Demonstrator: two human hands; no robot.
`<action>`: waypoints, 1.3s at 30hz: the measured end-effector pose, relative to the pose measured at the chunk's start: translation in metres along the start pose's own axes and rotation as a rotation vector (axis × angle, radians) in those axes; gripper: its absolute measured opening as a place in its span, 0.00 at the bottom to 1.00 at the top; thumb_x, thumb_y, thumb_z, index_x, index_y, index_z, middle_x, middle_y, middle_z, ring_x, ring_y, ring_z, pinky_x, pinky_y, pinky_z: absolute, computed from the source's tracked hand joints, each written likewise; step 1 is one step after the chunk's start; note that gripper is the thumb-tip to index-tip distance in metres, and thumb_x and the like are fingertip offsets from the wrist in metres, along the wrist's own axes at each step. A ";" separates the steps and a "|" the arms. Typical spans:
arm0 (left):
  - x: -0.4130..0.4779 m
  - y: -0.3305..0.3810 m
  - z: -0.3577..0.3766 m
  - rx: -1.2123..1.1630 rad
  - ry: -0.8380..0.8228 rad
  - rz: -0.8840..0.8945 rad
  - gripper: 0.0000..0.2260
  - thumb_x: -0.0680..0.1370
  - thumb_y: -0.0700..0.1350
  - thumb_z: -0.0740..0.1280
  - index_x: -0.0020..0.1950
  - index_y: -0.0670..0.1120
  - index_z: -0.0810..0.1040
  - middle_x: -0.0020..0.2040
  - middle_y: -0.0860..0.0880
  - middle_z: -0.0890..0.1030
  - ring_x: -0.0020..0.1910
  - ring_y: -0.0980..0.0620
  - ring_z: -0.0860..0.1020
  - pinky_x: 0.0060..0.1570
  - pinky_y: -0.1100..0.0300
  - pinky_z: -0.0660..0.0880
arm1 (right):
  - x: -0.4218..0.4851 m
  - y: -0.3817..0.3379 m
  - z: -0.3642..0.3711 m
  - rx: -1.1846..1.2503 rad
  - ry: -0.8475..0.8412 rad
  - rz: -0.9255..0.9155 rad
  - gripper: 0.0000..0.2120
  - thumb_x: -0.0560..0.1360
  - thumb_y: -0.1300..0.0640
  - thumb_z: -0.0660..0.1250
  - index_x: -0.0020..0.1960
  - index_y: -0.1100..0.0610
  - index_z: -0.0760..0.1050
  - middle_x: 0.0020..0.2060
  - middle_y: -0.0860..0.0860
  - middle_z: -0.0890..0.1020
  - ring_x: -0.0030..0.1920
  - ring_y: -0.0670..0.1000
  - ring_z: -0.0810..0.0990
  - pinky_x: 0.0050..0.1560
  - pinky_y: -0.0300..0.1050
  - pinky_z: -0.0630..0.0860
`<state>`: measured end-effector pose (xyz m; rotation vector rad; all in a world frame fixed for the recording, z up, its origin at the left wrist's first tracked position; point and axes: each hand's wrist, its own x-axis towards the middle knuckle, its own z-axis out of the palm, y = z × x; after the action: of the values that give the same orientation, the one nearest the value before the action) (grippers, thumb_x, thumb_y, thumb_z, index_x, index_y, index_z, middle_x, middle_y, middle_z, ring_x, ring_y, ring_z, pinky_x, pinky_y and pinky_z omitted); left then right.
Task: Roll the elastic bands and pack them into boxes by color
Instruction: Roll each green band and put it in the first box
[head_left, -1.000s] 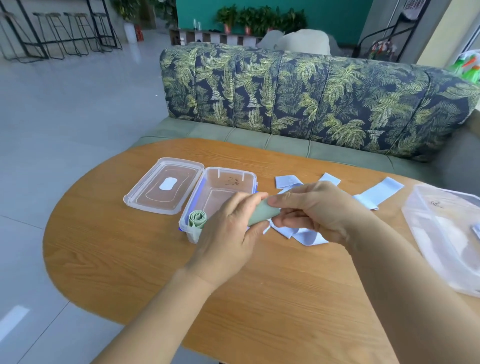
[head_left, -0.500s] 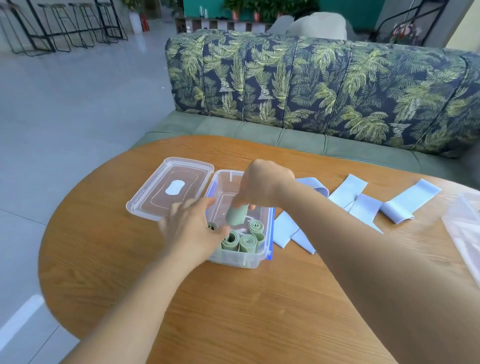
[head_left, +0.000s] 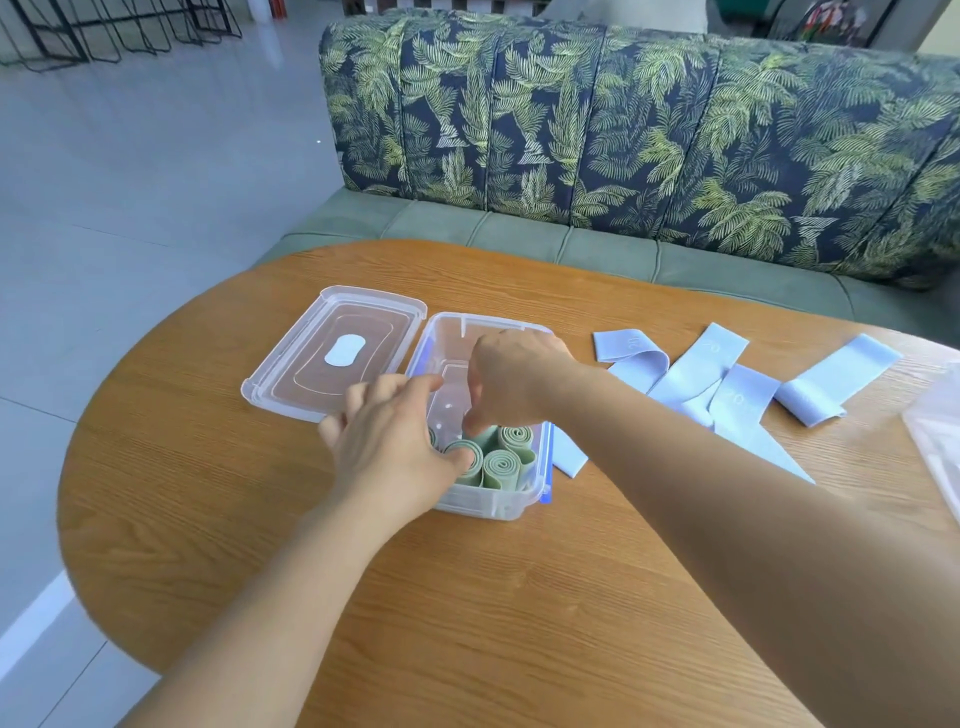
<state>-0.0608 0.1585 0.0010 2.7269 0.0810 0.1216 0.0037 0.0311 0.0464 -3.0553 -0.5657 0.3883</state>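
Right grip: my right hand (head_left: 511, 379) has its fingers curled down, pinching a green roll (head_left: 487, 437) low inside the clear box (head_left: 493, 506).
Left grip: my left hand (head_left: 389, 441) lies over the box's left wall with its thumb on the packed green rolls (head_left: 501, 465); I cannot tell whether it clasps the wall.
Unrolling risk: if I let go before it is wedged, the roll may spring loose.
Tipping risk: a hard push could topple its neighbours.
Colour risk: the flat blue bands (head_left: 696, 374) lie just beside the box.

Bright, even daylight; soft sheen on the floor (head_left: 130, 156) at upper left. Faint shadows under the forearms on the table (head_left: 208, 493). Wide-angle bending curves the edges; overall slightly soft.
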 end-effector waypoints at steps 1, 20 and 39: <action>0.000 0.000 0.000 0.000 0.000 0.003 0.33 0.69 0.62 0.72 0.72 0.60 0.65 0.65 0.57 0.68 0.67 0.53 0.61 0.54 0.56 0.55 | 0.000 0.000 0.001 -0.007 -0.001 0.000 0.20 0.69 0.41 0.74 0.55 0.51 0.78 0.53 0.48 0.79 0.55 0.54 0.78 0.53 0.48 0.71; 0.000 0.000 -0.002 -0.003 -0.016 0.011 0.31 0.70 0.61 0.72 0.71 0.60 0.66 0.64 0.58 0.68 0.66 0.54 0.61 0.56 0.55 0.57 | 0.008 0.007 0.002 0.063 -0.114 -0.004 0.25 0.69 0.33 0.70 0.51 0.54 0.82 0.49 0.49 0.80 0.54 0.53 0.75 0.57 0.52 0.63; 0.002 -0.003 -0.005 -0.069 -0.030 0.049 0.16 0.76 0.52 0.69 0.62 0.61 0.74 0.67 0.61 0.68 0.68 0.56 0.59 0.58 0.56 0.55 | 0.003 0.012 -0.005 0.186 -0.149 0.022 0.12 0.75 0.50 0.71 0.54 0.56 0.83 0.54 0.49 0.83 0.56 0.52 0.80 0.48 0.44 0.68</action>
<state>-0.0592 0.1632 0.0048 2.6622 0.0011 0.0958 0.0117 0.0213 0.0504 -2.8726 -0.4713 0.6346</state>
